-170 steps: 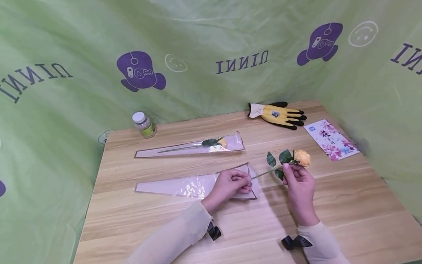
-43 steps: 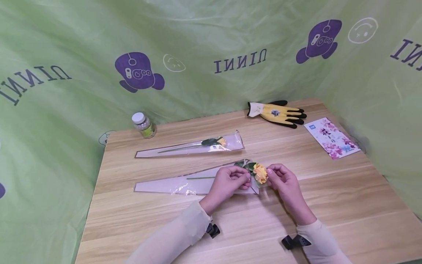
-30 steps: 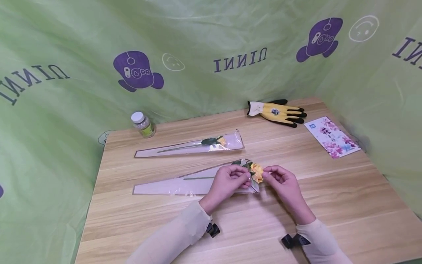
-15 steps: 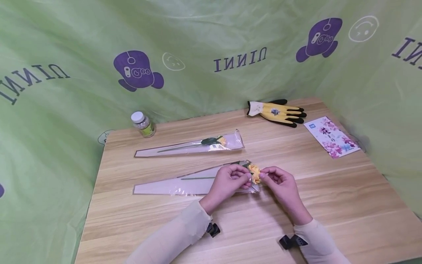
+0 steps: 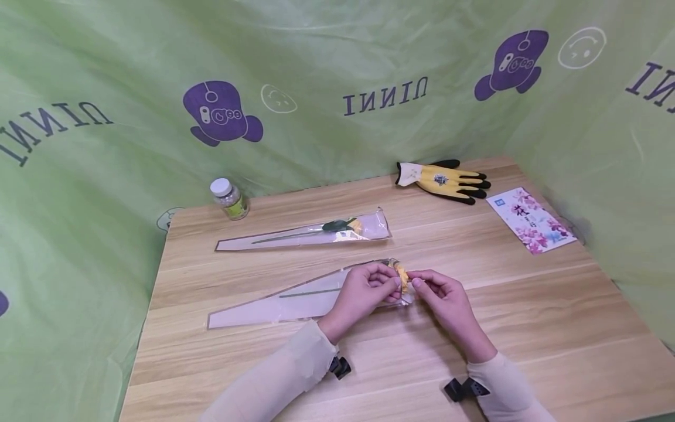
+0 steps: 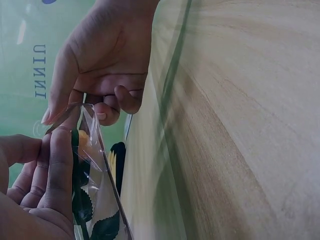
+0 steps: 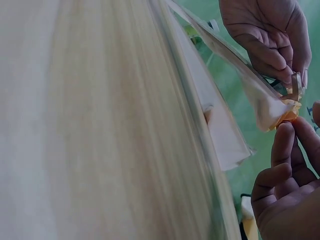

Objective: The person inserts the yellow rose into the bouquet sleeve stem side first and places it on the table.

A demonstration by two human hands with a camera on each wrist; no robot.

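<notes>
My left hand (image 5: 366,293) pinches the open mouth of a clear, dark-bordered flower sleeve (image 5: 248,310) on the near side of the table. Inside it lies an artificial rose (image 5: 403,278), its green stem pointing left and its yellow-orange head at the mouth. My right hand (image 5: 448,302) holds the petals between thumb and forefinger. In the left wrist view, dark leaves (image 6: 82,202) show through the plastic. In the right wrist view, orange petals (image 7: 288,116) bulge from the sleeve's end at the right fingertips. The left hand covers part of the stem in the head view.
Behind lies a second sleeve (image 5: 279,239) with a yellow rose inside. A white-capped jar (image 5: 230,200) stands at the back left. A yellow and black glove (image 5: 443,180) and a floral-printed card (image 5: 529,221) lie at the back right. Green cloth (image 5: 316,53) hangs behind the table.
The rose, first held outside to the right, has moved left into the sleeve up to its head. My right hand followed it left; the sleeve's narrow end has swung slightly nearer.
</notes>
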